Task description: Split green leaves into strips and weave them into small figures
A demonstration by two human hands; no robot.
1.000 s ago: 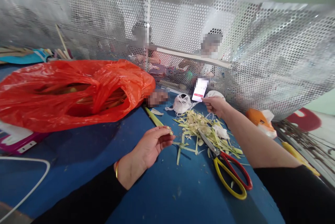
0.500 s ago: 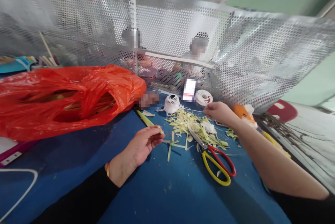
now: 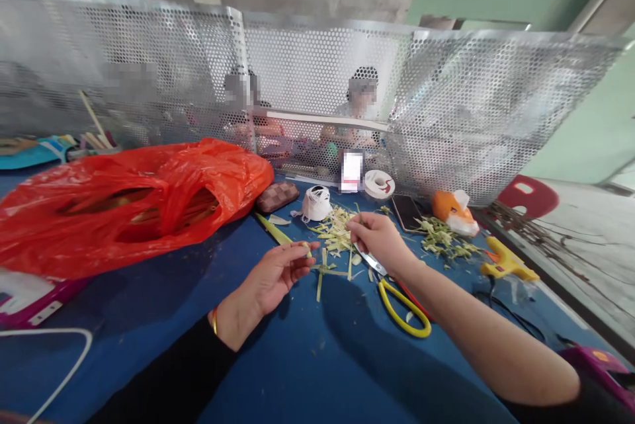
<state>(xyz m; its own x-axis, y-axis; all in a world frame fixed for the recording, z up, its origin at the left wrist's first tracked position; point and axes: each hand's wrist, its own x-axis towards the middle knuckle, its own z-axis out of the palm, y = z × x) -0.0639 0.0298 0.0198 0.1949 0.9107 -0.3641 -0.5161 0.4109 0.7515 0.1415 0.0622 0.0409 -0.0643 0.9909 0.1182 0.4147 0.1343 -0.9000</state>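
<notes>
My left hand (image 3: 278,273) rests on the blue table (image 3: 317,371), its fingers pinched on the near end of a long green leaf stalk (image 3: 274,231) that points back toward the orange bag. My right hand (image 3: 377,237) hovers over a heap of pale leaf trimmings (image 3: 333,232), fingers pinched together on something thin, possibly white thread; I cannot make it out. A ball of white thread (image 3: 316,203) sits behind the heap. Yellow- and red-handled scissors (image 3: 401,298) lie on the table under my right forearm.
A big orange plastic bag (image 3: 124,202) of stalks fills the left. A perforated metal screen (image 3: 317,93) stands across the back, with people seated beyond it. A tape roll (image 3: 379,184), a dark phone (image 3: 407,211), a yellow glue gun (image 3: 506,265) and a white cable (image 3: 54,371) lie around.
My right hand has drawn back from the far edge near the tape roll to above the trimmings, close to my left hand. The view has tilted upward. My left hand kept its hold.
</notes>
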